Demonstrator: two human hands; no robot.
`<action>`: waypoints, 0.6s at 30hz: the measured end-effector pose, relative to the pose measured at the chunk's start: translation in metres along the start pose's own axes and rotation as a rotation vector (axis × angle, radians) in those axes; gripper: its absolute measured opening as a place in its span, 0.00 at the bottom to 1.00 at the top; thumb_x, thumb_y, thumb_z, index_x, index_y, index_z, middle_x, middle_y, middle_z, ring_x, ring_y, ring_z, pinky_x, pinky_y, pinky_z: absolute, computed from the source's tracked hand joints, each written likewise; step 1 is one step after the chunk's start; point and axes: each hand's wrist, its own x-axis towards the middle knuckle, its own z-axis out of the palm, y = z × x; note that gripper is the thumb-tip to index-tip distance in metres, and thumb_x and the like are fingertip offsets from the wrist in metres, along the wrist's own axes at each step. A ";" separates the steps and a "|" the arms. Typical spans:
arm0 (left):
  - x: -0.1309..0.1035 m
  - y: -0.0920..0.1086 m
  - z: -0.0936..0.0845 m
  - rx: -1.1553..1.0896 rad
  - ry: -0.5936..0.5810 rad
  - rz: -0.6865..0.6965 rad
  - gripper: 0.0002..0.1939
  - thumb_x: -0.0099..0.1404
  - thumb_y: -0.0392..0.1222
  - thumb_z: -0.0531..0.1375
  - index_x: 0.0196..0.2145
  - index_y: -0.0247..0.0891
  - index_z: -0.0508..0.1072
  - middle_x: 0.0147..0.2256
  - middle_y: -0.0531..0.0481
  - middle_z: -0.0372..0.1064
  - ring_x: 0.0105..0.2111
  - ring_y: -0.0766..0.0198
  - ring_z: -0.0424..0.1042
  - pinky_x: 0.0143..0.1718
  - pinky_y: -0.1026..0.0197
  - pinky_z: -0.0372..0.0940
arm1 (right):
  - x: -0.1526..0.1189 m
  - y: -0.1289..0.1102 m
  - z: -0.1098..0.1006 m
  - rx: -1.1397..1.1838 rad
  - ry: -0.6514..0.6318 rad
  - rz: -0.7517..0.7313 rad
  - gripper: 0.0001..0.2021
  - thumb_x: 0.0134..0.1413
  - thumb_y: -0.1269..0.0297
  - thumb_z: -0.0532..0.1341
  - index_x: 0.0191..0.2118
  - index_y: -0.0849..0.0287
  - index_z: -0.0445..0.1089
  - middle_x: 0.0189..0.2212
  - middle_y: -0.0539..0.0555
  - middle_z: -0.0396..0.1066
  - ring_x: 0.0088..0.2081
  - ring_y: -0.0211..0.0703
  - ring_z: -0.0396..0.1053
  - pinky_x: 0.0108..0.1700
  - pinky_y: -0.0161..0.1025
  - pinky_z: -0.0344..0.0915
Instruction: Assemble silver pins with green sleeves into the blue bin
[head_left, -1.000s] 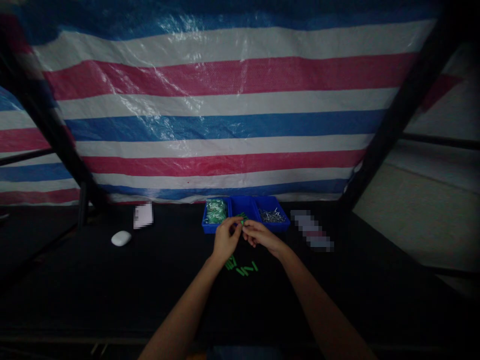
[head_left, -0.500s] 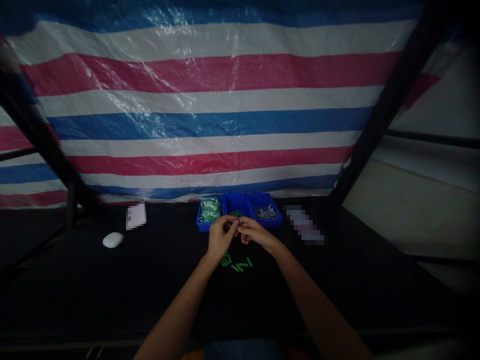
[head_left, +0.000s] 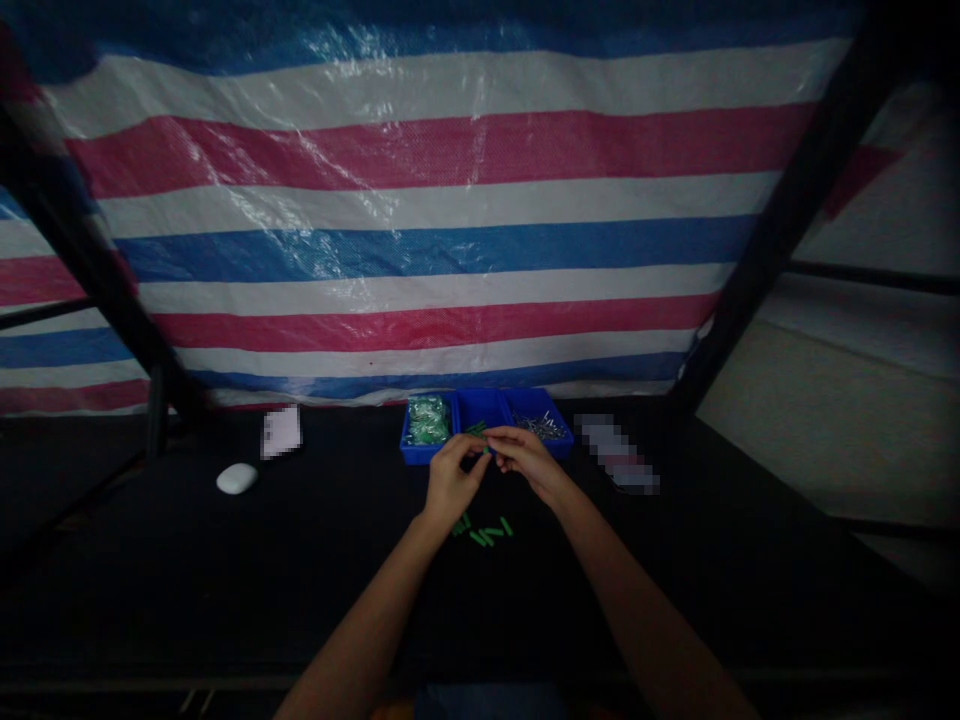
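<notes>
My left hand and my right hand meet fingertip to fingertip over the dark table, pinching one small green plastic piece between them. Just behind the hands stands a blue tray with three compartments: the left one holds a bag of green pieces, the middle one a few loose green pieces, the right one small metal parts. Below the hands, several green pieces lie loose on the table.
A small white oval object and a white card lie to the left on the black table. A blurred packet lies right of the tray. A striped red, white and blue tarp hangs behind, with dark frame bars on both sides.
The hands stay joined at the fingertips over the table with only slight finger shifts. The camera view swayed a little left and back.
</notes>
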 end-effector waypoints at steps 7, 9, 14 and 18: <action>-0.001 0.000 0.002 -0.009 0.022 0.013 0.04 0.57 0.35 0.55 0.32 0.36 0.69 0.30 0.49 0.67 0.31 0.66 0.66 0.33 0.62 0.63 | -0.001 0.000 0.001 0.034 0.022 -0.071 0.14 0.33 0.61 0.67 0.32 0.57 0.70 0.24 0.47 0.68 0.19 0.28 0.59 0.21 0.30 0.54; -0.001 0.000 0.002 -0.019 0.039 0.005 0.05 0.57 0.35 0.55 0.32 0.36 0.69 0.30 0.49 0.67 0.31 0.66 0.66 0.33 0.62 0.63 | 0.000 0.001 0.001 0.036 0.018 -0.078 0.15 0.33 0.61 0.67 0.33 0.57 0.71 0.25 0.47 0.68 0.19 0.28 0.59 0.21 0.30 0.54; 0.000 -0.001 0.002 -0.050 0.055 -0.030 0.06 0.57 0.38 0.56 0.33 0.36 0.69 0.30 0.48 0.66 0.30 0.66 0.66 0.32 0.62 0.64 | 0.001 0.000 0.002 0.034 0.043 -0.081 0.16 0.33 0.60 0.67 0.33 0.58 0.71 0.24 0.48 0.68 0.18 0.28 0.58 0.21 0.30 0.54; 0.001 -0.003 0.001 -0.066 0.046 -0.066 0.07 0.57 0.40 0.56 0.34 0.36 0.69 0.30 0.48 0.67 0.30 0.65 0.67 0.33 0.62 0.64 | 0.000 -0.003 0.001 0.019 0.074 -0.082 0.16 0.32 0.59 0.67 0.32 0.59 0.72 0.20 0.47 0.67 0.18 0.30 0.58 0.21 0.30 0.54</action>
